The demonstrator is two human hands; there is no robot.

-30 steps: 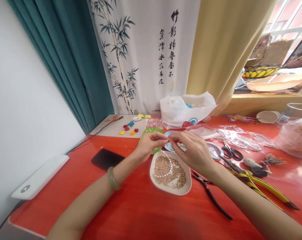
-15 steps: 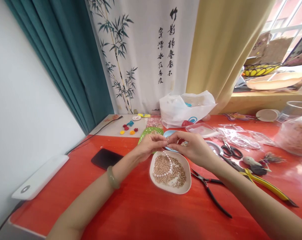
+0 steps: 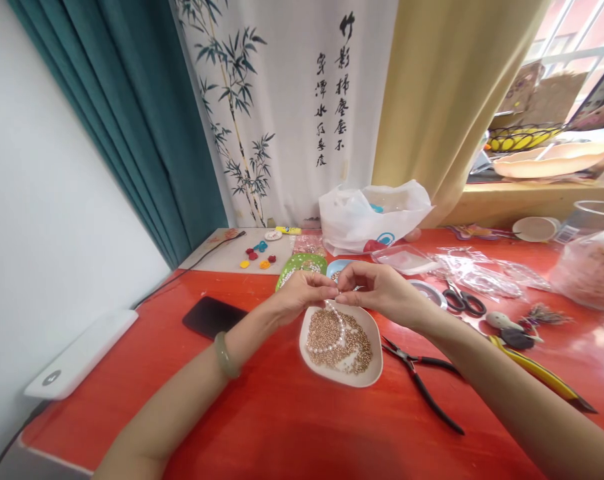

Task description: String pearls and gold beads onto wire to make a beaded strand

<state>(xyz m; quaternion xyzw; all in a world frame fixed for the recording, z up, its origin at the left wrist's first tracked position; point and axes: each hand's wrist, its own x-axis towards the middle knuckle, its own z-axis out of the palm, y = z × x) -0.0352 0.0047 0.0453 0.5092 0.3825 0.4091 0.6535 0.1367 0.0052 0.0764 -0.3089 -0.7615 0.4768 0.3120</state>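
Note:
A strand of white pearl-like beads (image 3: 341, 329) hangs in a loop from my fingers, its lower part over the gold beads (image 3: 325, 327) in a white dish (image 3: 342, 380). My left hand (image 3: 305, 293) pinches the strand's upper end between thumb and fingers. Close against it, my right hand (image 3: 377, 290) is pinched too, fingertips almost touching the left ones; what it holds is too small to make out. Behind the hands are a green dish (image 3: 288, 268) with white beads and a blue dish (image 3: 335, 266), partly hidden by the right hand.
Black-handled pliers (image 3: 412, 363) lie right of the white dish, with scissors (image 3: 462, 299) and a yellow-handled tool (image 3: 542, 373) farther right. A phone (image 3: 213, 318) lies at left. A white plastic bag (image 3: 347, 220) and clear packets (image 3: 477, 273) stand behind.
My right hand has shifted slightly, its wrist now lower and covering more of the yellow-handled tool. The fingertips still meet above the dish, and the bead strand hangs much as before.

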